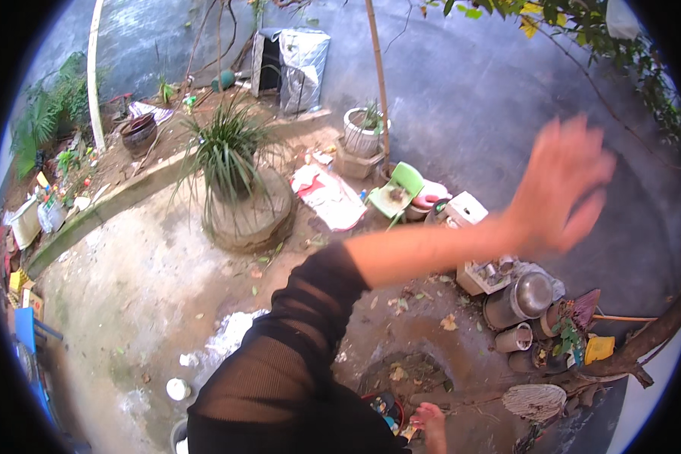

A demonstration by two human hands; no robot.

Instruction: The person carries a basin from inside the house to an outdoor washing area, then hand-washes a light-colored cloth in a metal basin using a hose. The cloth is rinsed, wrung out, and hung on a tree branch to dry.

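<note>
My left hand [567,181] is raised at the right, blurred, with fingers and thumb apart and nothing in it. Its bare forearm comes out of a sheer black sleeve [295,335] that covers much of the lower middle. Low in the view, my right hand [429,423] is beside a red-rimmed container [396,407] with small mixed items inside. A small pale yellowish thing [411,432] shows at its fingers; whether it is held cannot be made out. The sleeve and body hide part of the container.
A tree limb [647,340] crosses the lower right. Nearby are a metal pot [533,295], tubs and a yellow container [599,350]. Farther off stand a green small chair [406,181], a bamboo pole [379,85] and a grassy plant [227,153] on a round block [255,227].
</note>
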